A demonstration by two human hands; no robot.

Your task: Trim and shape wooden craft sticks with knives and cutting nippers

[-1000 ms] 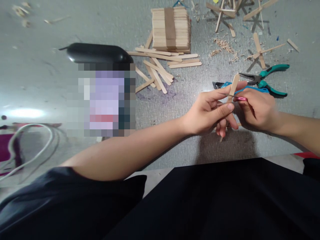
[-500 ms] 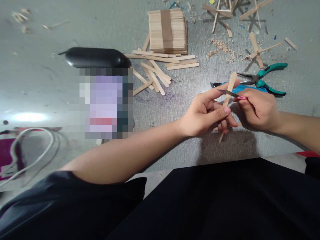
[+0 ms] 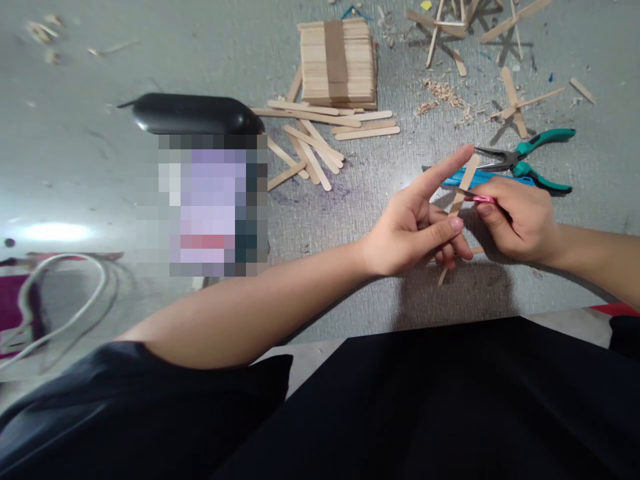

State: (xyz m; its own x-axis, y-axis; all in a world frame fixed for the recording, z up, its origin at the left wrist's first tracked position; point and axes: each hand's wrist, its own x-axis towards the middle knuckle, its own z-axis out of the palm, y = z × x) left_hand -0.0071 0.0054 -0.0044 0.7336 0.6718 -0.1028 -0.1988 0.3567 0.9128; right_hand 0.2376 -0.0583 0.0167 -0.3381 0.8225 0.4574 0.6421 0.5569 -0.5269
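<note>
My left hand grips a flat wooden craft stick between thumb and lower fingers, with the forefinger stretched out along it. The stick stands tilted, its top end up and to the right. My right hand is closed on a small knife with a pink handle, and the thin blade rests against the stick's edge. A thinner wooden sliver pokes out below my left fingers. Both hands hover just above the grey mat.
A banded bundle of craft sticks lies at the top, loose sticks below it. Teal pliers and a blue tool lie right of my hands. Glued stick crosses, wood shavings, a black case and a white cable are around.
My left forefinger has straightened out along the stick. The knife blade has drawn back toward my right hand, down the stick's edge. Both hands stay in about the same spot.
</note>
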